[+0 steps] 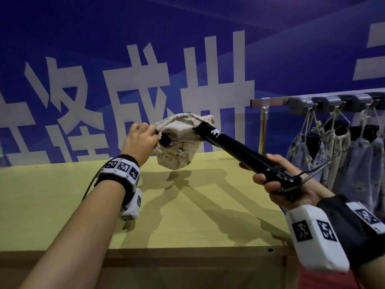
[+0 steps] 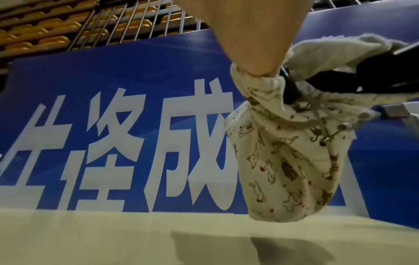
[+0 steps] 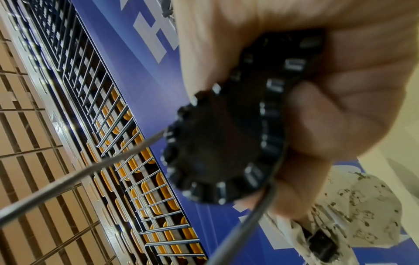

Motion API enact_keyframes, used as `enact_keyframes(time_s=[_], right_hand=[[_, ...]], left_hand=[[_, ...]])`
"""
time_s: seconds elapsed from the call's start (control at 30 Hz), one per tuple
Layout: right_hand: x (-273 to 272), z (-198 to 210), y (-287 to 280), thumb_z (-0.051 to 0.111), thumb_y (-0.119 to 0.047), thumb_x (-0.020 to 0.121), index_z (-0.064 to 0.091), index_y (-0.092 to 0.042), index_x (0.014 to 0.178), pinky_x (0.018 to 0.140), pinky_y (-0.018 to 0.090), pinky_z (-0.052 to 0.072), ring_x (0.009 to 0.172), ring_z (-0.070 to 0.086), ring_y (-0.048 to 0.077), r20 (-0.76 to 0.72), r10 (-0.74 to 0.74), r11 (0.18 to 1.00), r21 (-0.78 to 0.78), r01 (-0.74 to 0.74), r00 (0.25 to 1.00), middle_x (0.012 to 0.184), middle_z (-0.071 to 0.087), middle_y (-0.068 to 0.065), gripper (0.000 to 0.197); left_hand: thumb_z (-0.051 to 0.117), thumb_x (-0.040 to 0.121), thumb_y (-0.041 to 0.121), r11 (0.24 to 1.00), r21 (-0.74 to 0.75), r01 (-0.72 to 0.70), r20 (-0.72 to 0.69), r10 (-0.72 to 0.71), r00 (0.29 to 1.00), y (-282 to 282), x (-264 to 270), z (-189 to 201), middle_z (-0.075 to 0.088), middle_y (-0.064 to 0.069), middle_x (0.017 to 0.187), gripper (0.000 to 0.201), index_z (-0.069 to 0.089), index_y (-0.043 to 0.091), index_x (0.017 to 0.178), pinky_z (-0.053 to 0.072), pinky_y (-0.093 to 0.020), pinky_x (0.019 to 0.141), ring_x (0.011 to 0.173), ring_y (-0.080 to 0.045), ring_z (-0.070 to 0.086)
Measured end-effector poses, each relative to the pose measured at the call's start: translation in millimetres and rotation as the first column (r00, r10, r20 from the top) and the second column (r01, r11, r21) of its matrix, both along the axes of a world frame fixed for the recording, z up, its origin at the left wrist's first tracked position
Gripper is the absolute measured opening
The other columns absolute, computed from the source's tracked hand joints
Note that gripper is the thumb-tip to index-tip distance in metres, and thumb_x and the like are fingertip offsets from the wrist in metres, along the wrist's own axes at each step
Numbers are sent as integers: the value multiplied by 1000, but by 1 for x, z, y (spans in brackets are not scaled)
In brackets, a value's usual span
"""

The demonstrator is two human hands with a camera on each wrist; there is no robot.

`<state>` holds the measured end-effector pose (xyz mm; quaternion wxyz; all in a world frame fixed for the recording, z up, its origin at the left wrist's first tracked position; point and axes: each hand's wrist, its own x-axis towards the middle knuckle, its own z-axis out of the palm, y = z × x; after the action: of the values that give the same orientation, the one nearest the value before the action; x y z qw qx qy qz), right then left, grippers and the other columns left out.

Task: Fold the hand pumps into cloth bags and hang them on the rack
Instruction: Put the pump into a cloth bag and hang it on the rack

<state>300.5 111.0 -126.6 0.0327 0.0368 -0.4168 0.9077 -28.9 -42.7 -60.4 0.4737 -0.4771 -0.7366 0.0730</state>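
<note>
A black hand pump (image 1: 235,150) slants from lower right up to the left, above a yellow table (image 1: 62,215). My right hand (image 1: 277,182) grips its lower end, where a wire foot sticks out; the ribbed black base (image 3: 224,143) fills the right wrist view. The pump's far end is inside the mouth of a cream cloth bag (image 1: 179,142) printed with small animals. My left hand (image 1: 139,142) pinches the bag's gathered rim (image 2: 260,78), and the bag (image 2: 288,161) hangs below it in the air. A black part shows inside the bag's opening.
At the right a metal rack (image 1: 312,101) with grey hooks carries several filled cloth bags (image 1: 333,151) on their drawstrings. A blue banner (image 1: 145,59) with large white characters stands behind the table. The table's front edge (image 1: 166,253) runs just below my forearms.
</note>
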Motion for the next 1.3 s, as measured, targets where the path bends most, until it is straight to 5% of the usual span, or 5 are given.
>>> enact_keyframes(time_s=[0.23, 0.43, 0.87, 1.13, 1.3], right_hand=[[14, 5, -6, 94, -25, 46, 66, -3, 111, 32, 19, 43, 38, 54, 12, 110, -181, 981, 96, 171, 977, 63, 58, 7, 74], [23, 3, -4, 96, -25, 40, 67, -4, 109, 33, 18, 42, 37, 53, 13, 207, -197, 974, 152, 167, 958, 63, 57, 8, 78], [28, 12, -8, 97, -23, 24, 45, -10, 121, 29, 19, 41, 35, 52, 16, 405, -241, 952, 274, 134, 882, 63, 57, 11, 111], [25, 9, -12, 97, -26, 18, 49, -8, 120, 29, 19, 41, 37, 53, 18, 431, -291, 926, 351, 138, 854, 65, 59, 13, 114], [24, 9, -15, 97, -21, 19, 51, -7, 116, 30, 21, 42, 36, 54, 18, 431, -283, 943, 288, 167, 857, 64, 61, 14, 108]], left_hand=[[36, 95, 51, 978, -199, -66, 700, 189, 688, 18, 7, -25, 50, 1, 131, 39, 60, 31, 118, 15, -47, 103, 127, -25, 28], [40, 95, 26, 961, 237, -142, 879, -150, 452, 32, 19, -26, 51, -9, 79, 34, 41, 17, 62, 18, -36, 84, 91, -29, 48], [55, 83, -4, 816, 577, 13, 674, -486, 556, 42, 12, -30, 48, -8, 96, 19, 58, 8, 69, 44, -36, 84, 93, -26, 47], [60, 84, 1, 804, 589, 83, 808, -586, -55, 35, 13, -31, 43, 0, 71, 32, 36, 18, 72, 33, -22, 54, 62, -14, 39], [72, 76, 26, 984, 62, 170, 816, -148, 559, 39, 13, -40, 49, 0, 83, 34, 39, 30, 82, 27, -33, 79, 83, -21, 41]])
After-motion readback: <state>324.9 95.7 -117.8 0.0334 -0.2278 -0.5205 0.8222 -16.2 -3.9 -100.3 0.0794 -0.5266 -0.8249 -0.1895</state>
